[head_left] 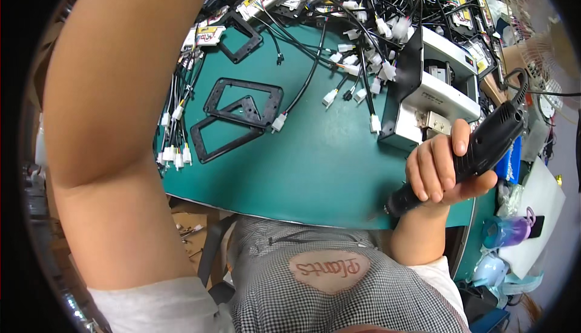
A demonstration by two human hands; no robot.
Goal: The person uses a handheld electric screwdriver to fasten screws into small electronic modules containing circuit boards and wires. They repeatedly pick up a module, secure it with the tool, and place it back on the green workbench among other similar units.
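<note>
My right hand is wrapped round a black electric screwdriver above the table's right front part. Its tip slants down to the left, and a cord runs from its upper end. My left arm reaches up past the top edge, so the left hand is out of sight. Two black rectangular plastic frames lie on the green mat, one frame overlapping the other frame. A black cable with a white connector ends against them.
Behind my right hand stands a white and black boxy machine. Cables with white connectors and labelled black units crowd the far side. Another cable bundle lies at left. A purple-blue bottle is at far right, near a blue bin.
</note>
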